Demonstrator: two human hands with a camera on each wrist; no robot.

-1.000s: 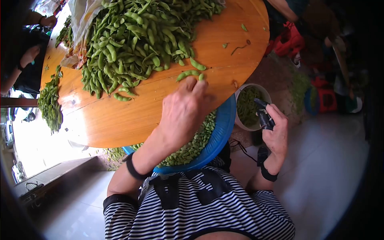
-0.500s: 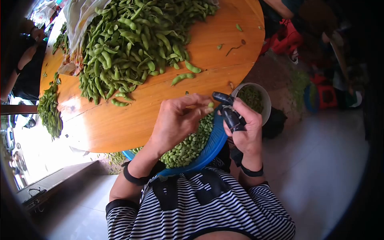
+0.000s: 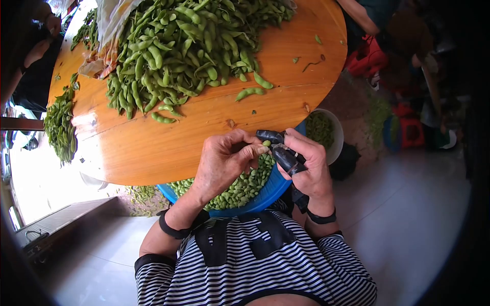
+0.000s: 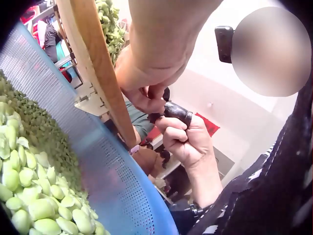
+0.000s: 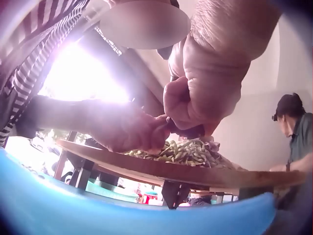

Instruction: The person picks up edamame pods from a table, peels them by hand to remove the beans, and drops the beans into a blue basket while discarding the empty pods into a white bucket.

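Over the blue basin [image 3: 279, 184], beside the table's near edge, my left hand [image 3: 220, 159] pinches a green edamame pod [image 3: 266, 144] between thumb and forefinger. My right hand [image 3: 312, 162] meets it from the other side, its thumb and forefinger in black covers [image 3: 289, 160] closed about the pod's end. In the left wrist view the right hand [image 4: 188, 139] has its other fingers curled, and the fingertips of both hands meet. Shelled green beans [image 4: 46, 196] fill the basin. A big heap of unshelled pods [image 3: 178, 56] lies on the wooden table [image 3: 138, 158].
A few loose pods [image 3: 250, 93] lie near the table's edge. A white bucket [image 3: 337, 140] of green husks stands right of the basin. A crumpled plastic bag [image 3: 109, 25] and a smaller pod pile [image 3: 61, 125] are at left. Another person [image 5: 293, 129] sits across the table.
My left hand took a pod from the table and drew it back over the basin. The right hand came in from the right, and both hands now meet at the pod.
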